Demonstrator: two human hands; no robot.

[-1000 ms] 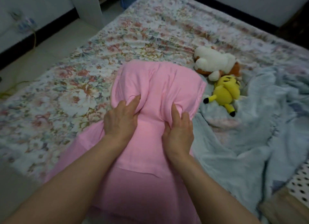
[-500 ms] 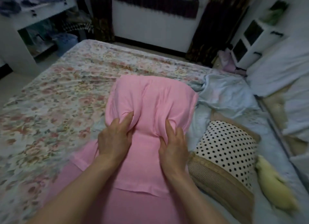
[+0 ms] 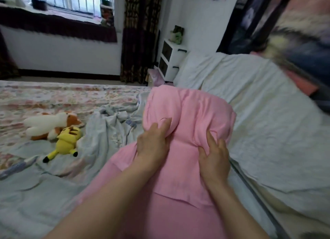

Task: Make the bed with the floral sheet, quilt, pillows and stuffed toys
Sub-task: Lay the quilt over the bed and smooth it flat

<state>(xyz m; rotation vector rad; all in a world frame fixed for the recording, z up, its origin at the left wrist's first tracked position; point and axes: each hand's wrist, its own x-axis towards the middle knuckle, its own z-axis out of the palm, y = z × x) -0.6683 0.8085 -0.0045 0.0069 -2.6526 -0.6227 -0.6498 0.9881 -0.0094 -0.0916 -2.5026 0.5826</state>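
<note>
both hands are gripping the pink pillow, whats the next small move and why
Probably carry the pink pillow right and set it down by the white pillow. Both the left hand and right hand hold it lifted above the crumpled pale blue quilt, not yet placed, and the bed's head appears to lie on that side.

I see daylight coming through a barred window [image 3: 71, 1] at the far left, above a white wall [image 3: 62, 54] with a dark baseboard. A dark patterned curtain [image 3: 135, 35] hangs beside it. A small white cabinet [image 3: 172, 60] stands in the corner, with what may be a green plant [image 3: 176, 35] on top.
</note>
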